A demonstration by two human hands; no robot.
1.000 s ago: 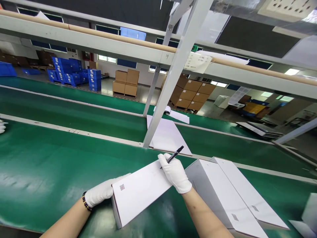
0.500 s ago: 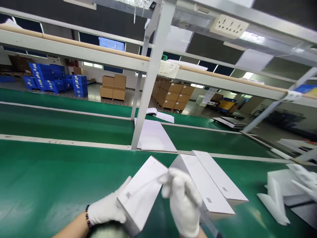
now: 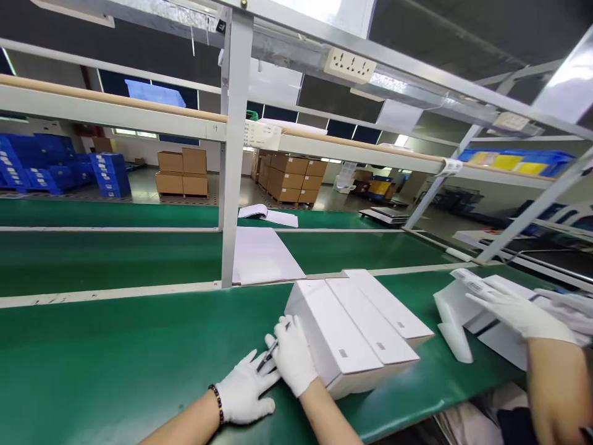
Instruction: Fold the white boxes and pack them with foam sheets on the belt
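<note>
While right hand pinches slim black pen in its fingers and left hand lies open, nearest long white cardboard box looks light, stiff, dent-prone: grip long sides

The white box that was being written on a second ago, apart from the pair of boxes, now lies flush against that pair's left side, making a row of three. The left hand has let go of it and rests on the green belt left of the pair. The right hand, with the pen lowered, has slid to the box's near corner. Right of the pair, a co-worker's gloved hand has come in over folded white cartons.
</note>
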